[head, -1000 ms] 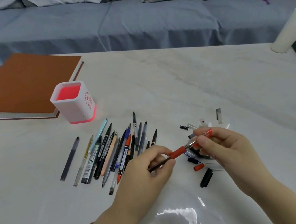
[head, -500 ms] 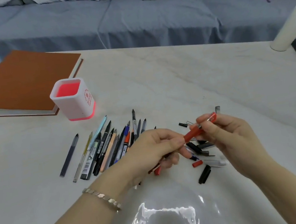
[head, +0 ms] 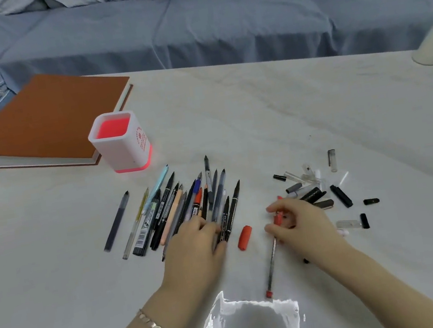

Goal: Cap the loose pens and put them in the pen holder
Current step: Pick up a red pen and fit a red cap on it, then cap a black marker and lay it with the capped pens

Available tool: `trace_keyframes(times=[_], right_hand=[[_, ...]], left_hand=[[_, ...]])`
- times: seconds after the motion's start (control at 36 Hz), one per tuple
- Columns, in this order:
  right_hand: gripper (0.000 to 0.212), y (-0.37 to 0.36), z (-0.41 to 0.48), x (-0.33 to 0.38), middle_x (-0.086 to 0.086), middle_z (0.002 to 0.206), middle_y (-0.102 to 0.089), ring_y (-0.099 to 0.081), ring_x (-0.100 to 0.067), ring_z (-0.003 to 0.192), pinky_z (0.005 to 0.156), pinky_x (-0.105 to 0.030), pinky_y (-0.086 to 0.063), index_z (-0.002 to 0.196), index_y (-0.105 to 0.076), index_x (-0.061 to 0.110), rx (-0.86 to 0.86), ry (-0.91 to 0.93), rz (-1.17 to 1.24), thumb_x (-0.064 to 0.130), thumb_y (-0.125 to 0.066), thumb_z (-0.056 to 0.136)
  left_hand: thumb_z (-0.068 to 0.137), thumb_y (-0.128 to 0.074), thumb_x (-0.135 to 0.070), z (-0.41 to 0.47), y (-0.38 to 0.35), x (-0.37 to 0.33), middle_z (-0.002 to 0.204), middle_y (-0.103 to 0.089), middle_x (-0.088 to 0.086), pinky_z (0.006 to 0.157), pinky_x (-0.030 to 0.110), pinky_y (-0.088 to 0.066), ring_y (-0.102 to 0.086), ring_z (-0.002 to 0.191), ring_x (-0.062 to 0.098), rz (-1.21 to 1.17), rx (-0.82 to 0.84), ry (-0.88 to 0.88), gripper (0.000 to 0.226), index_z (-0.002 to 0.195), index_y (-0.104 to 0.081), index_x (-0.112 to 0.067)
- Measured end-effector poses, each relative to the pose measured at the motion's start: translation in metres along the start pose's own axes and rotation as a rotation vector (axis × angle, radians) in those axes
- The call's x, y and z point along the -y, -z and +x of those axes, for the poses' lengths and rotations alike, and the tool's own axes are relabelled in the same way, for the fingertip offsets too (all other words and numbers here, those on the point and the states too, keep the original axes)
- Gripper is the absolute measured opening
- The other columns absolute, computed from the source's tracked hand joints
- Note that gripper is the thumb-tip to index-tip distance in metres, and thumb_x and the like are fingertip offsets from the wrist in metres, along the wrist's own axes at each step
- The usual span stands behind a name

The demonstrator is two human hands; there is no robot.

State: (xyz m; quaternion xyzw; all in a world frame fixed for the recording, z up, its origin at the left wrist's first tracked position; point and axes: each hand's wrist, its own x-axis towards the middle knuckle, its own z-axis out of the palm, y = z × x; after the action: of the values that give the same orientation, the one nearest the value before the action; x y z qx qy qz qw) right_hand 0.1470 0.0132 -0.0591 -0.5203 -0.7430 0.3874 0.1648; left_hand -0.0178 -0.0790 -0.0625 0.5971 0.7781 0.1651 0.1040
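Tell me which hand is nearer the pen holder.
Left. The left hand rests on the pens, toward the camera and right of the pen holder; the right hand, pinching a red pen, is farther right.

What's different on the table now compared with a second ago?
The left hand let go of the red pen and dropped to the row of pens. The right hand alone pinches it, lowered toward the table. A red piece now lies between the hands. Pen holder, book and loose caps stayed put.
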Motion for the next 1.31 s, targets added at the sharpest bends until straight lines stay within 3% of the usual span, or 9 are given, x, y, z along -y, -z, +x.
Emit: trace_keyframes(times=[0.14,0.47,0.58,0.75,0.94,1.03,1.14,1.22,1.31], right_hand=[[0.028,-0.019,0.002,0.005,-0.001,0.105,-0.048,-0.048,-0.011,0.079,0.079,-0.016,-0.034,0.11,-0.062,0.018,0.048,0.106,-0.182,0.023,-0.063,0.083],[0.018,0.028,-0.012,-0.023,0.007,0.094,-0.051,-0.059,-0.008,0.079,0.078,-0.02,-0.044,0.095,-0.068,0.016,-0.074,0.027,-0.201,0.009,-0.057,0.083],[0.022,0.052,0.001,-0.034,0.005,0.091,-0.051,-0.051,-0.012,0.089,0.07,-0.013,-0.029,0.096,-0.068,0.014,-0.158,0.043,-0.311,0.004,-0.054,0.083],[0.018,0.06,0.019,-0.04,-0.002,0.102,-0.061,-0.054,-0.02,0.102,0.079,-0.021,-0.037,0.099,-0.068,0.016,-0.1,0.103,-0.394,0.012,-0.058,0.084],[0.025,0.03,0.018,-0.032,0.005,0.12,-0.058,-0.046,-0.014,0.116,0.088,-0.031,-0.046,0.109,-0.06,0.02,0.03,0.131,-0.499,0.031,-0.053,0.089],[0.022,0.025,0.017,-0.033,0.003,0.118,-0.061,-0.047,-0.016,0.113,0.085,-0.032,-0.047,0.104,-0.062,0.019,0.001,0.124,-0.498,0.032,-0.053,0.089],[0.025,0.032,0.01,-0.032,0.007,0.115,-0.063,-0.048,-0.013,0.109,0.079,-0.013,-0.033,0.11,-0.064,0.021,-0.074,0.163,-0.378,0.019,-0.055,0.087],[0.021,0.042,0.001,-0.023,0.013,0.085,-0.063,-0.055,0.002,0.077,0.067,-0.003,-0.035,0.1,-0.068,0.02,-0.132,0.105,-0.122,0.012,-0.054,0.087],[0.018,0.054,-0.009,-0.013,0.008,0.062,-0.059,-0.051,-0.002,0.054,0.055,-0.004,-0.039,0.084,-0.067,0.028,-0.146,0.008,0.19,0.013,-0.058,0.086]], left_hand=[[0.086,-0.056,-0.027,0.008,-0.006,-0.005,0.1,-0.056,-0.002,0.074,0.023,-0.043,-0.053,0.094,0.015,-0.028,-0.043,-0.054,0.024,0.105,-0.064,-0.016],[0.092,-0.044,-0.028,0.054,-0.014,-0.034,0.104,-0.054,0.006,0.068,0.028,-0.043,-0.052,0.087,0.019,0.198,0.09,0.01,0.023,0.091,-0.058,-0.009],[0.091,-0.046,-0.033,0.05,-0.003,-0.033,0.08,-0.06,0.003,0.055,0.025,-0.042,-0.054,0.066,0.016,-0.049,0.063,0.095,0.026,0.081,-0.056,-0.011],[0.089,-0.055,-0.016,0.038,0.022,-0.024,0.068,-0.071,-0.002,0.063,0.015,-0.051,-0.068,0.065,0.009,-0.791,0.171,0.354,0.009,0.089,-0.063,-0.011],[0.092,-0.05,-0.015,0.016,0.035,-0.02,0.079,-0.073,0.001,0.057,0.007,-0.048,-0.067,0.063,-0.003,-0.964,0.203,0.461,0.016,0.094,-0.066,-0.014],[0.092,-0.05,-0.015,0.011,0.036,-0.022,0.081,-0.074,0.002,0.06,0.011,-0.05,-0.068,0.071,0.003,-1.02,0.261,0.512,0.019,0.086,-0.068,-0.015],[0.088,-0.056,-0.011,0.01,0.037,-0.026,0.076,-0.075,-0.002,0.073,0.016,-0.049,-0.069,0.078,0.006,-1.018,0.247,0.483,0.015,0.081,-0.069,-0.016],[0.085,-0.059,-0.008,0.011,0.036,-0.027,0.074,-0.074,-0.005,0.061,0.005,-0.048,-0.068,0.068,-0.002,-0.997,0.228,0.43,0.01,0.084,-0.064,-0.017],[0.082,-0.064,-0.011,0.009,0.032,-0.028,0.071,-0.074,-0.01,0.076,0.014,-0.051,-0.068,0.073,0.0,-0.885,0.209,0.345,0.017,0.081,-0.062,-0.027]])
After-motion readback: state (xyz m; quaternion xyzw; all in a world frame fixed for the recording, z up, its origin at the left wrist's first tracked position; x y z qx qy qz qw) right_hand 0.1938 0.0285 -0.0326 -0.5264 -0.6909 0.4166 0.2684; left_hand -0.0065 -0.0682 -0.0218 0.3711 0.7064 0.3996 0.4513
